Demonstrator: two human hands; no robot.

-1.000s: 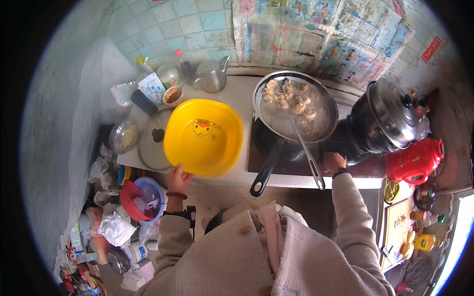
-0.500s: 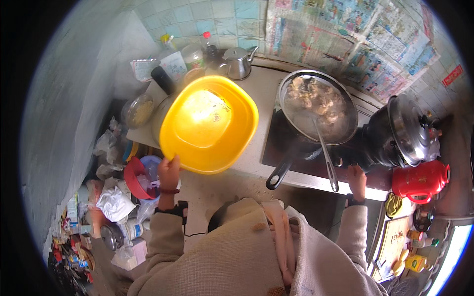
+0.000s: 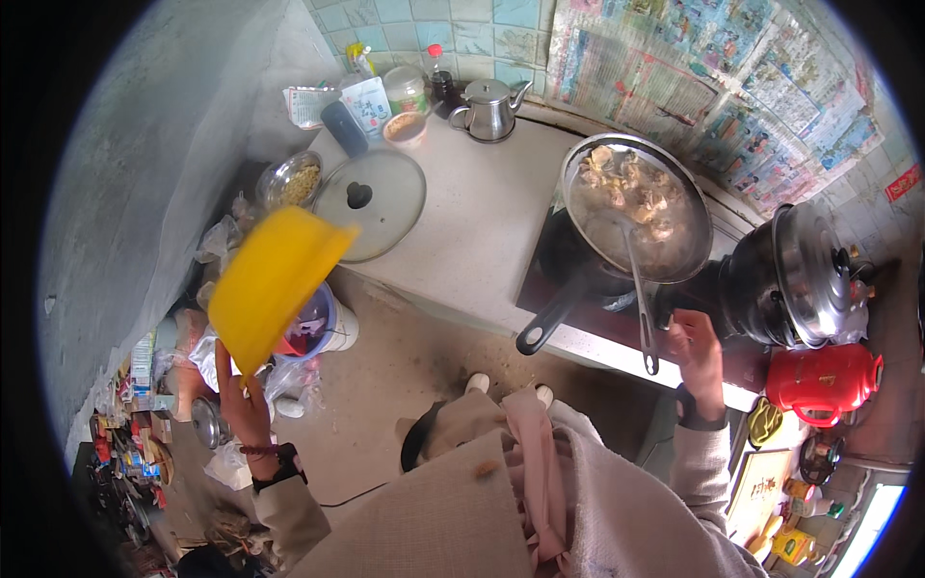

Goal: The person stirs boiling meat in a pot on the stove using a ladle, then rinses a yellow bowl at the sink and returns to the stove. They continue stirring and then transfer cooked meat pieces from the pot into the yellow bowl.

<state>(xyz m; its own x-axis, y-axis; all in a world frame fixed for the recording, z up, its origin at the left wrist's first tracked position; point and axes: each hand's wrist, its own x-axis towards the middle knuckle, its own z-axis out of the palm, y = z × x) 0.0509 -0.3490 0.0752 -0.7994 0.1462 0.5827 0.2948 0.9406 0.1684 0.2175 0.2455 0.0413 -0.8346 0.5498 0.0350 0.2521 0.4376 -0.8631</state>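
Observation:
My left hand (image 3: 243,409) grips the rim of a yellow plastic basin (image 3: 272,282), held tilted on its side out over the floor, left of the counter and above a blue bucket (image 3: 318,323). My right hand (image 3: 699,356) hovers with fingers apart at the counter's front edge, just right of the ladle's handle (image 3: 641,308). The ladle rests in a large pan of food (image 3: 636,204) on the dark cooktop (image 3: 568,275); the pan's black handle (image 3: 549,321) sticks out toward me.
A glass lid (image 3: 371,200) lies on the white counter (image 3: 472,231). Behind it stand a steel kettle (image 3: 489,108), bottles, jars and a small bowl. A black lidded pot (image 3: 800,275) and red kettle (image 3: 824,380) sit right. Bags and clutter cover the floor at left.
My left hand has swung the yellow basin off the counter, leftward and down over the floor, tipping it on its side. My right hand has stayed near the ladle handle.

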